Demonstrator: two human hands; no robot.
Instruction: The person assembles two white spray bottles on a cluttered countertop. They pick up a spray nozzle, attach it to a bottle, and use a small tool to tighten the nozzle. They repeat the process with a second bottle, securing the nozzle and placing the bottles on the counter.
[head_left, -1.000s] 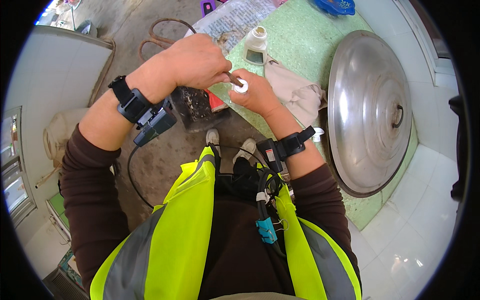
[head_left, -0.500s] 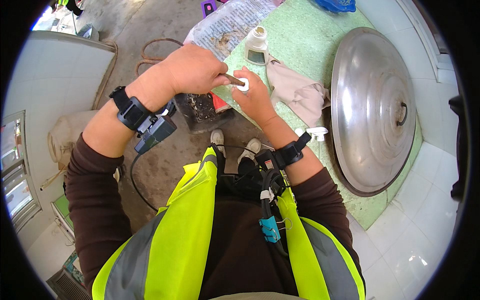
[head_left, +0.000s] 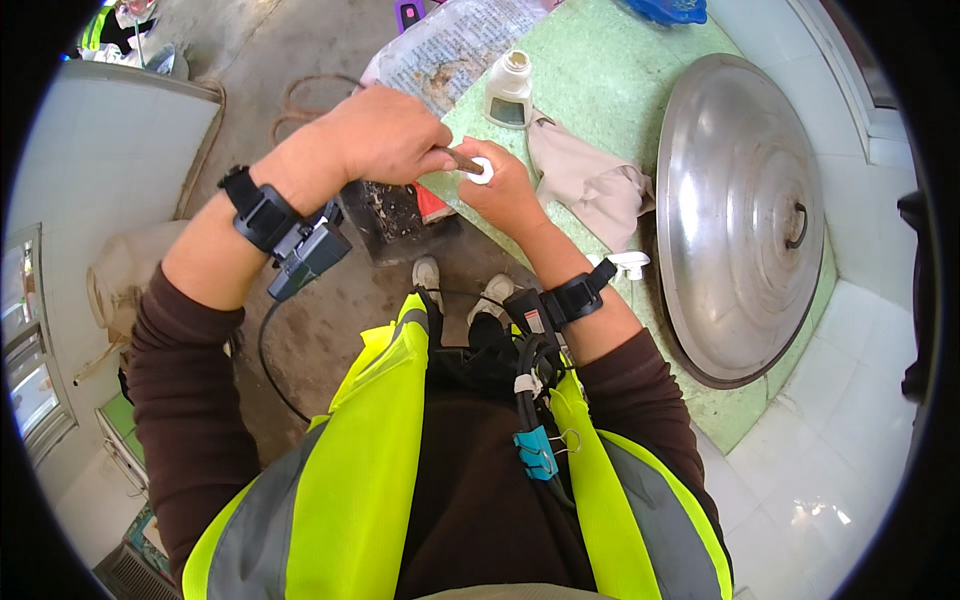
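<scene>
Left hand [head_left: 385, 135] closed around a thin brown tool [head_left: 462, 159], tip touching a small white ring [head_left: 481, 171] pinched in the right hand [head_left: 503, 188], above the green worktop [head_left: 590, 90] edge. Nearby: white bottle [head_left: 509, 90], beige cloth [head_left: 585, 182], large steel lid [head_left: 740, 215].

- Small white ring-shaped part [head_left: 481, 170]: round, with a central hole, pinched between fingertips above the green counter's edge.
- Thin brownish tool [head_left: 462, 160]: slanted, its tip touching the ring.
</scene>
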